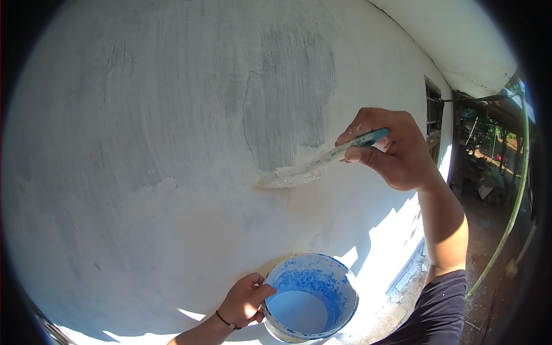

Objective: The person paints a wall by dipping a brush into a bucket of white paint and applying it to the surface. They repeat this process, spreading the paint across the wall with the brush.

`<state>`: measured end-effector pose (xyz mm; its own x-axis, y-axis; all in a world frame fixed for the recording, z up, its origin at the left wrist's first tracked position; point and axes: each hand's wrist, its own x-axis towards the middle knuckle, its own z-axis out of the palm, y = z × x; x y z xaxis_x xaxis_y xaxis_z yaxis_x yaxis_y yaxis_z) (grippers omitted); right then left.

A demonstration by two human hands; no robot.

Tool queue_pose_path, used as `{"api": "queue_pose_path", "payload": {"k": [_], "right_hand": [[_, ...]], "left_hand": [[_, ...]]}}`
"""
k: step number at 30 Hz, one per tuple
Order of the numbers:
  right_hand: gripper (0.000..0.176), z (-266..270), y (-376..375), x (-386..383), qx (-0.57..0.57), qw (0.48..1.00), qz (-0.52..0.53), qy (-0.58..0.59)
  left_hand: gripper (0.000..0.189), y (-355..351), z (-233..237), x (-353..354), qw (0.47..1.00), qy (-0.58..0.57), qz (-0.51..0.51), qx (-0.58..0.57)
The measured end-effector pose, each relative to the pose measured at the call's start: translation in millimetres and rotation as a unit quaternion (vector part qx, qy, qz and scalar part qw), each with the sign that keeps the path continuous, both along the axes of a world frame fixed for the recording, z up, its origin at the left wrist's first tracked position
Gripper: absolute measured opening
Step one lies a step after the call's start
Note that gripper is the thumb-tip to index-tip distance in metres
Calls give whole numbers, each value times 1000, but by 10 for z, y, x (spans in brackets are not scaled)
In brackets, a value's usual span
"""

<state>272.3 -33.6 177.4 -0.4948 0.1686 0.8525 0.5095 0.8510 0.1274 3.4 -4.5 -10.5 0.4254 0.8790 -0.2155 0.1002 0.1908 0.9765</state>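
My right hand (388, 149) is closed round the handle of a paint-caked brush (333, 156) with a teal end. The brush's pale bristles lie against the wall (201, 230), at the lower edge of a grey, streaky patch (287, 98). Low in the view, my left hand (246, 300) grips the rim of a round bucket (352, 305), thumb over the edge. Inside the bucket is whitish paint (299, 311), and blue smears coat its inner wall. A dark bracelet circles my left wrist.
A barred window (433, 109) is set in the wall at the right, under a pale overhang (454, 40). A long green pole (520, 195) curves down the right side. Sunlit ground and stacked items lie beyond.
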Motion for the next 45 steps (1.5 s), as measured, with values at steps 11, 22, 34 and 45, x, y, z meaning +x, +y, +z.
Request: {"api": "queue_pose_path", "payload": {"k": [11, 22, 34, 45], "right_hand": [[13, 1126, -154, -235, 17, 997, 9, 78], [16, -306, -380, 164, 36, 954, 201, 221], [16, -1538, -353, -190, -465, 883, 20, -60], [19, -1987, -53, -428, -505, 842, 28, -187]], "left_hand": [[22, -56, 35, 4, 1000, -19, 16, -7], [21, -155, 5, 15, 999, -6, 19, 33], [18, -223, -343, 23, 994, -11, 46, 100], [20, -287, -661, -12, 986, 29, 50, 156]]}}
